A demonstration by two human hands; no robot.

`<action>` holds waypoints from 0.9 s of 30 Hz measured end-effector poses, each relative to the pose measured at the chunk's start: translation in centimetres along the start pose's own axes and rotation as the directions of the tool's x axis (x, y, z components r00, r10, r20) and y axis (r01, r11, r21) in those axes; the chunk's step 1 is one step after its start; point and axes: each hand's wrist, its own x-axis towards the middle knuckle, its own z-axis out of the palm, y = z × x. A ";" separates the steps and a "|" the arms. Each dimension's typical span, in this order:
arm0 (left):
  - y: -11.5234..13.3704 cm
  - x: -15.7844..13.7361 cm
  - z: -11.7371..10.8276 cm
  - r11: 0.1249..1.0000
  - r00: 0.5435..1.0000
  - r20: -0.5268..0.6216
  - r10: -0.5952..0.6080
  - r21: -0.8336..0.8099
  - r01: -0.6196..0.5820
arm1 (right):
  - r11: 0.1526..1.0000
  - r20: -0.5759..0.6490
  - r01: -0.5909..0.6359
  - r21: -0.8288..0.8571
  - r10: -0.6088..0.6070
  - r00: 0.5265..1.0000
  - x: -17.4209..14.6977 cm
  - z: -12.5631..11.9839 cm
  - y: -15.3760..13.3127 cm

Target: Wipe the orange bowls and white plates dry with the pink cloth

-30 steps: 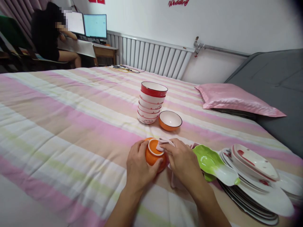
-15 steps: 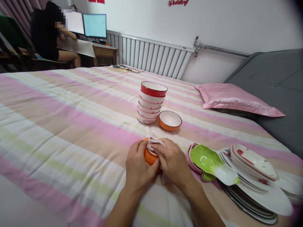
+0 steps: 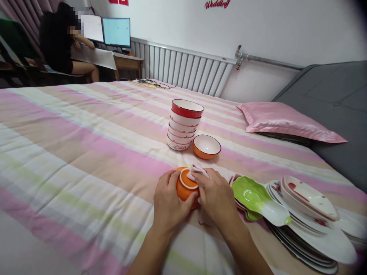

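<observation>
An orange bowl [image 3: 184,191] is held bottom up over the bed, its pale foot ring facing me. My left hand [image 3: 169,196] is closed around its left side, with the thumb along the near wall. Pinched in my right hand [image 3: 215,194] is a pale pinkish cloth [image 3: 198,170], pressed against the right part of the bowl's base. The cloth's lower end hangs below that hand. Just beyond stand a second orange bowl [image 3: 206,147], upright with a white inside, and a stack of red-and-white bowls [image 3: 183,128].
Right of my hands lie a green leaf-shaped dish [image 3: 249,194] and piled white plates [image 3: 327,240]. A pink pillow [image 3: 286,116] rests by the grey headboard [image 3: 323,91]. Cables [image 3: 155,83] lie on the bed's far edge. A person [image 3: 57,46] sits at a desk with monitors.
My right hand and the cloth have shifted right across the bowl's base, uncovering more of the foot ring. My left hand keeps its hold on the bowl.
</observation>
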 end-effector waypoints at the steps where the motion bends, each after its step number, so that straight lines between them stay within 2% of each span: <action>1: 0.0 0.0 0.0 1.000 1.000 -0.001 0.000 -0.007 0.000 | 1.000 -0.011 0.014 0.017 -0.014 1.000 0.2 0.3 -0.1; 7: 0.0 0.1 0.0 1.000 1.000 -0.027 0.002 -0.028 -0.003 | 0.985 -0.031 0.106 0.140 -0.102 0.994 0.4 1.0 -0.5; 13: -0.1 0.0 0.0 1.000 1.000 -0.023 0.010 0.000 -0.010 | 0.917 -0.110 0.049 0.396 -0.006 0.994 0.5 0.3 0.7; 19: -0.2 -0.2 0.0 1.000 1.000 -0.021 0.011 0.019 -0.010 | 0.766 -0.082 0.028 0.642 0.032 0.996 0.7 -0.1 1.8; 23: -0.3 -0.2 0.0 0.999 0.999 -0.029 0.031 0.040 -0.030 | 0.699 -0.061 -0.003 0.715 0.067 0.996 0.8 0.4 2.2; 27: -0.4 -0.1 0.0 0.998 1.000 -0.018 0.016 0.055 -0.015 | 0.656 0.007 -0.105 0.747 0.150 0.989 0.8 0.5 2.5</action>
